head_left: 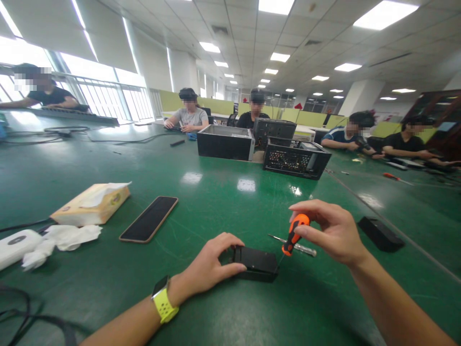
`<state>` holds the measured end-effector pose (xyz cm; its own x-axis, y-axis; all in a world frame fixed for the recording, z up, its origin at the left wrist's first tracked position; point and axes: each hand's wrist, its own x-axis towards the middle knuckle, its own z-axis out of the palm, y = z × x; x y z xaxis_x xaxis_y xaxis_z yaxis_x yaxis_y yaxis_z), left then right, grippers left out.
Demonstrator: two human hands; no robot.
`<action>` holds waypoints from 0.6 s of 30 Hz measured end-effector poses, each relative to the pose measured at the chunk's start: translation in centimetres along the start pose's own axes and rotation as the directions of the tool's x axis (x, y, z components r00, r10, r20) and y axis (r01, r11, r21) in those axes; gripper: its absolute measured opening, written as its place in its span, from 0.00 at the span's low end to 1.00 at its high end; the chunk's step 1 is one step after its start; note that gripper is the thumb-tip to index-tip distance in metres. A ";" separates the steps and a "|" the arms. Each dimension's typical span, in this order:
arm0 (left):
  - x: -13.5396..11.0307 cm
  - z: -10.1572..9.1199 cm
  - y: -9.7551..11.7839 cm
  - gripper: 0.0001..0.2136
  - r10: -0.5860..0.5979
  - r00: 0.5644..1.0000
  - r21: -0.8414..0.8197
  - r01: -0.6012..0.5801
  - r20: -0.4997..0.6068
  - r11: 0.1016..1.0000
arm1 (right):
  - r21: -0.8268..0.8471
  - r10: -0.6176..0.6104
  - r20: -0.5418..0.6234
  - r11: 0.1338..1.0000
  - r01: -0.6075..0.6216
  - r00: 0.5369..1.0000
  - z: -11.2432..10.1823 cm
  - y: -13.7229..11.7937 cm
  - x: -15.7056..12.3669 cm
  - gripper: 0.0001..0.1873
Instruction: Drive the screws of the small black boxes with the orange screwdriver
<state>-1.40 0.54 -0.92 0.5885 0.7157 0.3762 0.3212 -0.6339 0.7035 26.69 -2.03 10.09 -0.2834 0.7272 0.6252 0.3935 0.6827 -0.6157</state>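
Observation:
My left hand grips the left end of a small flat black box lying on the green table, thumb and fingers pinching it. A yellow watch is on that wrist. My right hand is closed round the orange handle of a small screwdriver, whose tip points down at the box's right corner. A silver metal tool lies on the table just behind the box.
A phone, a tissue pack, crumpled tissues and a white device lie to the left. Another black box sits at right. Two open computer cases stand further back. Several people sit around the table.

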 end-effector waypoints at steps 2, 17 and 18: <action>0.1 0.0 0.1 0.15 0.002 1.000 -0.002 -0.002 0.003 1.000 | 0.047 0.007 -0.015 0.999 -0.007 1.000 0.1 0.0 0.0 0.12; 0.0 0.1 0.1 0.15 0.002 1.000 -0.005 -0.002 -0.010 1.000 | 0.294 0.135 -0.180 0.953 -0.077 0.974 1.3 0.4 -0.1 0.09; 0.0 0.1 0.1 0.15 0.002 1.000 -0.006 -0.002 -0.010 1.000 | 0.295 0.135 -0.178 0.952 -0.078 0.975 1.3 0.4 -0.1 0.09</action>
<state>-1.29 0.49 -0.88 0.5818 0.7174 0.3832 0.3160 -0.6335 0.7062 25.72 -1.73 9.13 -0.0674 0.7881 0.6119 0.1392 0.6147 -0.7764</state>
